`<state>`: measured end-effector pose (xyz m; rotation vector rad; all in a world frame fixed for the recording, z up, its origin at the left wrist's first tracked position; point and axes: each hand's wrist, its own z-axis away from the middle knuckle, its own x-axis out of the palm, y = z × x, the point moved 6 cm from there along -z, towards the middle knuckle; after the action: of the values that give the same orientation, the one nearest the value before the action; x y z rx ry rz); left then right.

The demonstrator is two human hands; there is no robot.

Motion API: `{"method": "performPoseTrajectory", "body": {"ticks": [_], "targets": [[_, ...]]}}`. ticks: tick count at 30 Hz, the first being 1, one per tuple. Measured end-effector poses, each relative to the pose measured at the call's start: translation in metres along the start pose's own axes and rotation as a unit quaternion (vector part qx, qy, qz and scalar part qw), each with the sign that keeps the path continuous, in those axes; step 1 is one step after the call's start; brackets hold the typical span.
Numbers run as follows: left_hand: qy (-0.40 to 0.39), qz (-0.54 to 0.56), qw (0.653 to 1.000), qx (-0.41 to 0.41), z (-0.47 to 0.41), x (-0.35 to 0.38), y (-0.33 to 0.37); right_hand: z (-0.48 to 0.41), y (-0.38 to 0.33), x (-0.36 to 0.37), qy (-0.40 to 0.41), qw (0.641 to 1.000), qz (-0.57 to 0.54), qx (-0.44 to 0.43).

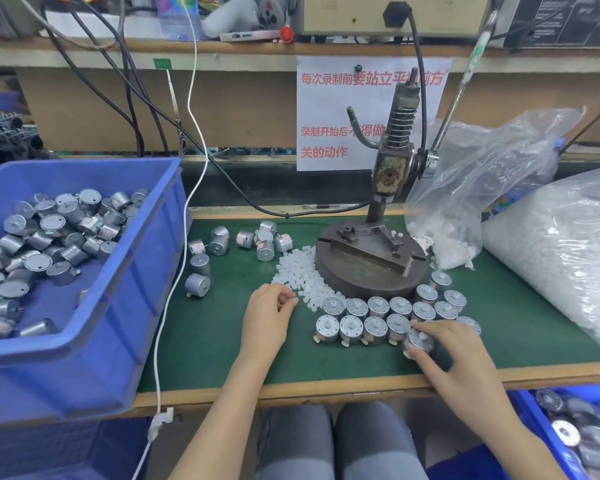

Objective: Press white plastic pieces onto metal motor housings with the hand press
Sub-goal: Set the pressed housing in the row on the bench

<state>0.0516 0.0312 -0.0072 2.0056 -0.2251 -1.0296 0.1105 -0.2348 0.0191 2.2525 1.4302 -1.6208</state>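
Head view: my right hand (454, 358) has its thumb and fingers closed round one motor housing (419, 341) at the right end of the front row of housings (364, 327), near the front edge of the surface (201, 341). My left hand (271, 317) rests with its fingertips curled in at the near edge of the pile of white plastic pieces (302, 271), mid-surface and just left of the hand press (392, 168). The pieces are too small for me to tell whether one is pinched.

The rowed housings appear to carry a white piece on top, and no housing stands on the press base (361, 275). So I judge this is the pick-up before pressing. Next, I would keep the held housing upright so its piece stays put, seat it squarely under the ram, then free a hand for the lever (465, 81).
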Motion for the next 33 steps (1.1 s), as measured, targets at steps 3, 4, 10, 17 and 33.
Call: {"method": "performPoseTrajectory", "body": {"ticks": [3,4,10,17,33], "targets": [[0.004,-0.005,1.000,-0.003,0.000,0.000,-0.001,-0.001,0.000,0.007,0.011,0.996,0.070,-0.046],[0.005,-0.007,1.000,-0.004,0.000,0.000,-0.002,-0.001,0.000,0.009,0.026,0.995,0.082,-0.058],[0.007,-0.003,1.000,-0.004,0.001,-0.001,-0.002,-0.001,0.006,0.009,0.076,0.992,0.099,-0.021],[-0.006,0.040,0.999,-0.008,0.003,-0.003,-0.004,-0.006,0.004,0.012,0.071,0.985,0.153,0.031],[-0.064,-0.018,0.997,0.046,0.013,-0.038,-0.027,-0.070,-0.127,0.067,0.006,0.995,-0.066,-0.071]]}}
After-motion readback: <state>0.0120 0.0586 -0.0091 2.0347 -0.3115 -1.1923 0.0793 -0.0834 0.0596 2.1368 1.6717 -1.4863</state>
